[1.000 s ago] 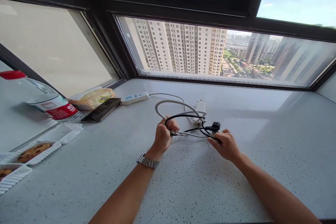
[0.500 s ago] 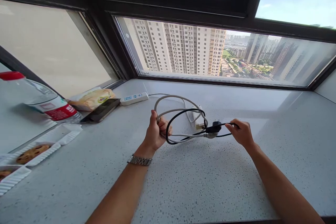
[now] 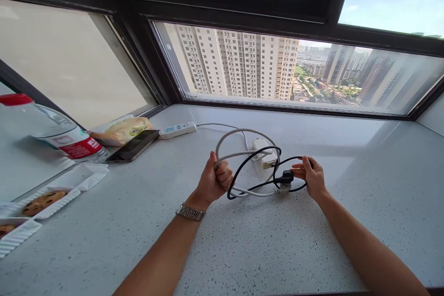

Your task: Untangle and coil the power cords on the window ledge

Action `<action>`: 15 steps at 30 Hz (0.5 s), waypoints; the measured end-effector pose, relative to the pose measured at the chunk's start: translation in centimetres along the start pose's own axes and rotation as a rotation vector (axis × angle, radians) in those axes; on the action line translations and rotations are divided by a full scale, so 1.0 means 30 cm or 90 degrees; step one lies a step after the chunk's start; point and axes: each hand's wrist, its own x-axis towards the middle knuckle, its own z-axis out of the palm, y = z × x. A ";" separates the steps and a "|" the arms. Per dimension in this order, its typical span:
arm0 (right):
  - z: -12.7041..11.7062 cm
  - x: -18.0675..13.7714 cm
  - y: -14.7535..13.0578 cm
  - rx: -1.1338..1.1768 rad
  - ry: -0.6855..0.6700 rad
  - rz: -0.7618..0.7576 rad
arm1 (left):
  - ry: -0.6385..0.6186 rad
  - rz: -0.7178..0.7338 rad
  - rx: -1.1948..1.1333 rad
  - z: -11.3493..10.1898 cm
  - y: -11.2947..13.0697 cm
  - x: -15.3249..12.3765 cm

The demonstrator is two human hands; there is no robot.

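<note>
My left hand [image 3: 215,179] is closed in a fist around a bundle of looped cables, a white cable [image 3: 239,132] and a black cable [image 3: 248,161]. My right hand [image 3: 310,175] pinches the black cable beside its black plug [image 3: 286,176]. A white plug hangs just under the black one. A small white adapter [image 3: 264,151] lies on the speckled grey counter [image 3: 263,240] behind the loops. A metal watch [image 3: 190,212] is on my left wrist.
A white power strip [image 3: 177,130] lies at the back left with its cord running right. A phone [image 3: 133,145], a snack bag [image 3: 122,130], a water bottle [image 3: 52,132] and white trays with cookies [image 3: 43,200] sit at the left. Windows [image 3: 277,67] border the counter.
My right hand has moved back left toward the loops with the black cable, forming another black loop. My left hand shifted slightly right, still gripping the bundle.
</note>
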 end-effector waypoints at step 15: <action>-0.075 0.064 -0.027 -0.379 0.033 -0.195 | 0.300 0.221 -0.228 0.023 0.073 0.008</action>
